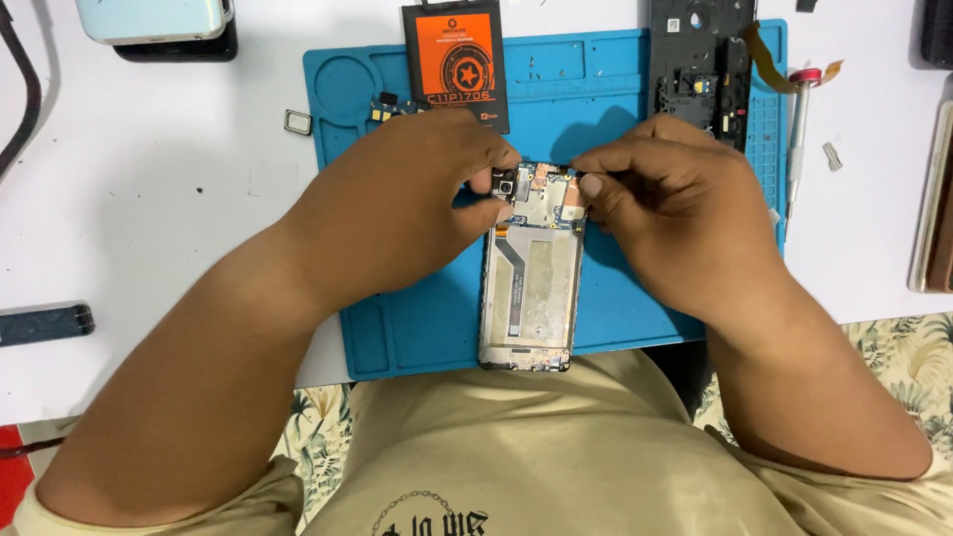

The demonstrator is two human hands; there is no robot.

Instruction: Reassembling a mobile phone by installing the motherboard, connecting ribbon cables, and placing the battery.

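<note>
My left hand [397, 199] and right hand [660, 194] both pinch the small green circuit board [544, 194] atop the opened silver phone frame [528, 288], mid-frame; if my fingertips slip, I judge the board could bend or a ribbon tear; beneath lies a blue silicone mat [427, 328] on the white tabletop [149, 179]; an orange-and-black battery [457, 65] rests at upper centre.

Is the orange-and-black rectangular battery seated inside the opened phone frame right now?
No: the orange-and-black battery lies at the blue mat's far edge, while the opened phone frame's bay is empty.
</note>
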